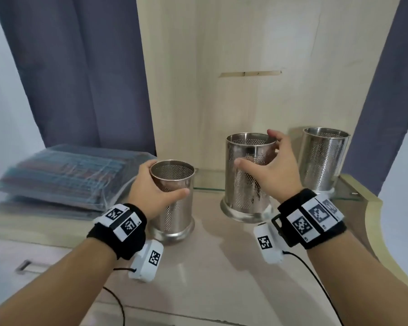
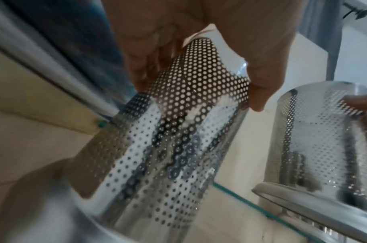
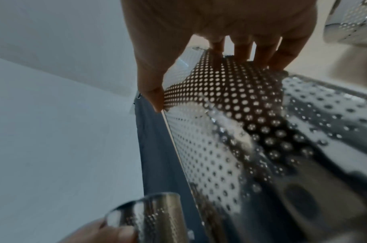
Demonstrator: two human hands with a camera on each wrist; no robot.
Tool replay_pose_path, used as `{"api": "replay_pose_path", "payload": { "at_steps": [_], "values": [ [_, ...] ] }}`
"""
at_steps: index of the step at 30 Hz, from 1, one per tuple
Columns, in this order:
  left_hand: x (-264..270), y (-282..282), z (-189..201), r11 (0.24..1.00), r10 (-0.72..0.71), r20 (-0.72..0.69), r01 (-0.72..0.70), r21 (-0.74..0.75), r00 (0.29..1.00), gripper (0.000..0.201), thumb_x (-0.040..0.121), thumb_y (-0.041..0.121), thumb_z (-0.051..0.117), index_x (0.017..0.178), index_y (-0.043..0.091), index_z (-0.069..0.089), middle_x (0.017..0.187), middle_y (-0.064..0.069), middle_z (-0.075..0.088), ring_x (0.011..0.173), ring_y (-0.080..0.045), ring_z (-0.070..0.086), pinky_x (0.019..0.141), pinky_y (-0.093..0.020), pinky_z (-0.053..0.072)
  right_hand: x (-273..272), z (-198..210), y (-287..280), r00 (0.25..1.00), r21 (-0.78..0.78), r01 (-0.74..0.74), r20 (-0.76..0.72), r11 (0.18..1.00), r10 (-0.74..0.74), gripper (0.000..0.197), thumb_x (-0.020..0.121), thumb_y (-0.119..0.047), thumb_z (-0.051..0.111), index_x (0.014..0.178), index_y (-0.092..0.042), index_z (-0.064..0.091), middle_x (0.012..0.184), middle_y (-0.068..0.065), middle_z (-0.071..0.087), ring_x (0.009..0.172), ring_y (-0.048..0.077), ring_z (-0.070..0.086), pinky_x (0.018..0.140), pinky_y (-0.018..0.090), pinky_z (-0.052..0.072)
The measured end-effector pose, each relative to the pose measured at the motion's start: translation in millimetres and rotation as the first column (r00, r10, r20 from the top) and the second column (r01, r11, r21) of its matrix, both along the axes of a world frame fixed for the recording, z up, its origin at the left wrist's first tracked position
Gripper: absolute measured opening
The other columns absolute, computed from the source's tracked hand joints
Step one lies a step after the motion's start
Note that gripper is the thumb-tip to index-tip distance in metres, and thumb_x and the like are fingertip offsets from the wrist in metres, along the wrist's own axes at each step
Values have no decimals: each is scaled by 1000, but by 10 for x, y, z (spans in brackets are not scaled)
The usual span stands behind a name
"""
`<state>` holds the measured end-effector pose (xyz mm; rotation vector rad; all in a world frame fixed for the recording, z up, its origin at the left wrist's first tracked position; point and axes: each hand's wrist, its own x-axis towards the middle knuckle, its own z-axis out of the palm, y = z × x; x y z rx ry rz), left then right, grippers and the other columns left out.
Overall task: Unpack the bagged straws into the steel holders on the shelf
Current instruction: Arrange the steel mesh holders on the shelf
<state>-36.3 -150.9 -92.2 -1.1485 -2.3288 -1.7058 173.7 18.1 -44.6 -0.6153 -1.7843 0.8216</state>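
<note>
Three steel holders stand empty: left holder [image 1: 172,198] gripped by the left hand [image 1: 151,191], middle holder [image 1: 249,175] clasped by the right hand [image 1: 276,168], right holder [image 1: 323,158] untouched. The bagged straws [image 1: 64,177] lie sealed on the desk [image 1: 210,267] at left; judged, unpacking has not begun.

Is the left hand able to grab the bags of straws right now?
Probably not yet. The left hand is gripping the nearest steel holder, so it is busy. The bagged straws lie just to its left with nothing between them, so once it lets go, the way looks free.
</note>
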Motion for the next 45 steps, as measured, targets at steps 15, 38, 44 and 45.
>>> {"api": "replay_pose_path", "payload": {
  "at_steps": [15,38,44,45],
  "values": [
    [-196,-28,-305,995,20,150,-5,-100,988,98,61,25,93,139,18,35,127,-1,60,114,-20,59,103,-42,45,36,-496,-529,955,-61,-216,193,974,224,110,54,-36,95,146,-21,36,127,-13,55,116,8,56,104,33,47],
    [240,-730,-247,995,-6,-302,-26,-101,953,97,55,77,68,134,23,49,128,6,50,122,-8,46,105,-33,41,-770,-1004,-1068,698,-238,-634,235,736,677,88,75,-21,84,143,-42,32,128,-18,61,118,5,59,96,22,47],
    [265,-725,-292,974,162,-429,-213,-74,889,86,66,56,75,136,15,46,140,-5,44,135,-18,34,110,-28,28,-612,-989,-987,641,-154,-506,591,849,489,68,91,-25,68,150,-29,34,136,2,57,107,13,60,98,27,47],
    [287,-708,-297,973,180,-424,-223,-53,887,86,67,51,79,137,14,45,142,-7,41,136,-19,33,111,-28,27,-549,-951,-942,648,-133,-487,608,863,459,63,92,-27,67,148,-27,39,134,2,58,105,12,59,94,26,47]
  ]
}}
